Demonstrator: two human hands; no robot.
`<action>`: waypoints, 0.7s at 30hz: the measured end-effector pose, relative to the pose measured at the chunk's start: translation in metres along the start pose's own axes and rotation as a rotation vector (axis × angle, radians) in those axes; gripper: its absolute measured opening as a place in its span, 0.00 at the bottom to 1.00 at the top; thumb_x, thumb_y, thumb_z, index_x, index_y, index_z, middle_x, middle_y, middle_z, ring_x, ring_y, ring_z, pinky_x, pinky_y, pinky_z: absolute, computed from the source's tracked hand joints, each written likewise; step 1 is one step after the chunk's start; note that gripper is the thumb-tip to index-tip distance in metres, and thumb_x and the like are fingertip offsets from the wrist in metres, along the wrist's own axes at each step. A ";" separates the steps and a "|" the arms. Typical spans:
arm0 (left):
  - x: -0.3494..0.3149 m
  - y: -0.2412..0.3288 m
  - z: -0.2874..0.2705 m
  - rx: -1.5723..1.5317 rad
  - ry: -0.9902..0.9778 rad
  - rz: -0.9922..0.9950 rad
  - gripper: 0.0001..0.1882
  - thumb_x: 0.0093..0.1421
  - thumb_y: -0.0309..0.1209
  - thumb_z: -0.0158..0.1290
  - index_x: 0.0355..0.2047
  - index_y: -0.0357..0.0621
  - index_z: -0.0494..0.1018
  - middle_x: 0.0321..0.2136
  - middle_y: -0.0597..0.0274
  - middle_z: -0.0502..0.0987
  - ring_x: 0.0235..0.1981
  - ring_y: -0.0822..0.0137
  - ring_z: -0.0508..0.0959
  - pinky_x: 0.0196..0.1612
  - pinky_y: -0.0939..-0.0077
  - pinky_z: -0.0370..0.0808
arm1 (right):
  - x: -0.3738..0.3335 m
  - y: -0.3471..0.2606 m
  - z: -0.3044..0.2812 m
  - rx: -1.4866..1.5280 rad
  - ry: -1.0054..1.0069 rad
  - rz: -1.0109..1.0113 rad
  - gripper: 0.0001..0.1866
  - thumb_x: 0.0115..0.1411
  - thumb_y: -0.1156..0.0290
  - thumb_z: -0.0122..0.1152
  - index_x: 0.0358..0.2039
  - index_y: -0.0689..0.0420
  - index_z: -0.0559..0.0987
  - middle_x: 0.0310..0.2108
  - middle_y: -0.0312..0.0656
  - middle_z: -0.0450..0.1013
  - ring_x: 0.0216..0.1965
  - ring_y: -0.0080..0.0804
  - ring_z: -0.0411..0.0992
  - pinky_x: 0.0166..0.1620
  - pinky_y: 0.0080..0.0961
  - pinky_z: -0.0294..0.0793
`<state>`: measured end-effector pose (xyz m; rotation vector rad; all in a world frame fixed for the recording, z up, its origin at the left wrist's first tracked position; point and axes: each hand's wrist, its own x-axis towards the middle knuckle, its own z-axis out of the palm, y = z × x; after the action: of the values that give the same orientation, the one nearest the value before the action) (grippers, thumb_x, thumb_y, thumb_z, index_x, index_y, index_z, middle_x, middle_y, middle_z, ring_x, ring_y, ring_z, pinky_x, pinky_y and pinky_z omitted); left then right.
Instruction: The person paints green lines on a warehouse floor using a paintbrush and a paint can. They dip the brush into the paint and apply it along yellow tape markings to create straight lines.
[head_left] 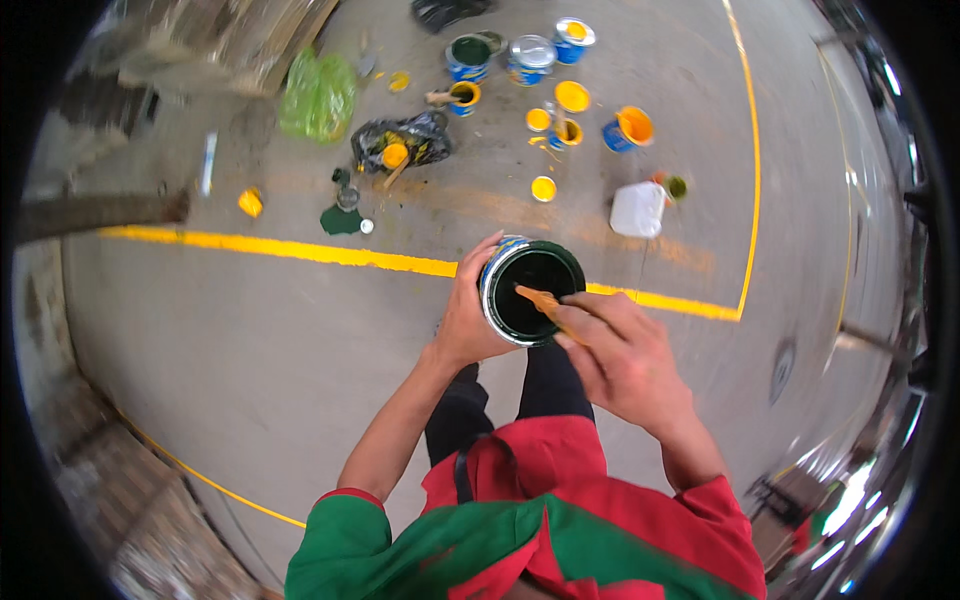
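Note:
My left hand is wrapped round the left side of a metal paint can with a blue and white outside. The can is held in front of my body, its open mouth facing up. Dark green paint shows inside it. In my right hand, fingers closed, is a wooden stir stick stained orange-yellow. Its tip reaches over the mouth of the can; whether it touches the paint I cannot tell.
Several open paint cans, green and yellow, stand on the floor ahead. Around them are a white jug, a green bag, a black plastic bag and a green spill. A yellow floor line crosses nearer me.

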<state>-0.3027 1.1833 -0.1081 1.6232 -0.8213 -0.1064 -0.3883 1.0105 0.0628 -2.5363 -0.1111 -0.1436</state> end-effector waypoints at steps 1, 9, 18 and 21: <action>-0.009 0.037 0.006 -0.032 -0.025 -0.105 0.62 0.35 0.39 0.81 0.64 0.40 0.52 0.63 0.40 0.66 0.64 0.40 0.68 0.66 0.49 0.65 | -0.024 -0.017 -0.016 -0.015 0.057 0.003 0.12 0.59 0.75 0.66 0.44 0.62 0.80 0.35 0.44 0.77 0.34 0.42 0.77 0.35 0.34 0.78; -0.105 0.226 0.119 -0.133 -0.345 0.085 0.63 0.37 0.36 0.80 0.66 0.41 0.49 0.62 0.42 0.65 0.64 0.45 0.67 0.66 0.52 0.67 | -0.259 -0.080 -0.111 0.068 0.373 0.249 0.10 0.60 0.73 0.65 0.42 0.60 0.80 0.34 0.44 0.76 0.35 0.44 0.76 0.33 0.38 0.76; -0.241 0.358 0.360 -0.067 -0.805 0.220 0.63 0.36 0.34 0.80 0.66 0.40 0.49 0.59 0.46 0.68 0.58 0.54 0.74 0.61 0.57 0.71 | -0.601 -0.081 -0.167 0.120 0.778 0.670 0.06 0.59 0.75 0.64 0.36 0.61 0.81 0.32 0.47 0.76 0.35 0.49 0.76 0.34 0.41 0.76; -0.283 0.406 0.457 -0.291 -0.846 0.287 0.62 0.37 0.35 0.80 0.65 0.39 0.49 0.58 0.48 0.68 0.58 0.55 0.73 0.62 0.57 0.70 | -0.692 -0.080 -0.182 -0.150 0.853 0.786 0.07 0.59 0.71 0.64 0.35 0.60 0.79 0.33 0.45 0.74 0.37 0.45 0.76 0.34 0.41 0.77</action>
<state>-0.9222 0.9638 0.0388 1.1426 -1.5878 -0.7076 -1.0972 0.9398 0.1686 -2.2445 1.2235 -0.8931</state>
